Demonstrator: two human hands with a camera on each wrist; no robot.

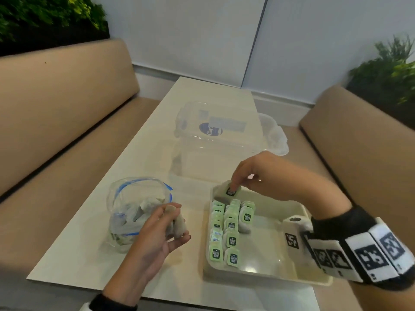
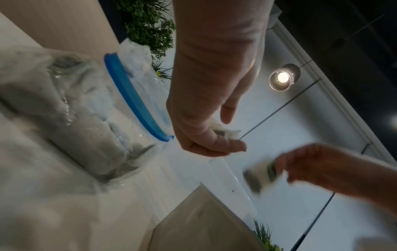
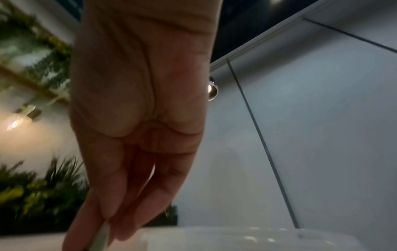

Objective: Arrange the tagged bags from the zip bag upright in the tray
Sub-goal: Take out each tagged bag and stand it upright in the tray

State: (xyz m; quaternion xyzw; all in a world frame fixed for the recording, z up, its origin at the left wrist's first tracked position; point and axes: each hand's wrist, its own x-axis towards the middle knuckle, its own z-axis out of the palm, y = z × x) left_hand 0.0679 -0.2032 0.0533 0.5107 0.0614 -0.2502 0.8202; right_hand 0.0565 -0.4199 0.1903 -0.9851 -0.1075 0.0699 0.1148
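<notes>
A beige tray (image 1: 265, 273) lies at the table's near right with rows of green-tagged tea bags (image 1: 231, 223) standing upright along its left side. My right hand (image 1: 238, 184) pinches one tagged bag (image 1: 230, 191) over the tray's far left corner; the bag's edge (image 3: 99, 237) shows between the fingers in the right wrist view. A clear zip bag (image 1: 134, 209) with a blue seal stands open to the left, holding several more bags. My left hand (image 1: 175, 223), between zip bag and tray, holds a few grey tea bags (image 1: 178, 225); they (image 2: 223, 131) peek out of its curled fingers.
A clear plastic storage box (image 1: 215, 140) with a blue label stands beyond the tray at mid table. Tan bench seats (image 1: 56, 122) flank both long sides of the table. A white marker block (image 1: 292, 232) is strapped to my right wrist over the tray.
</notes>
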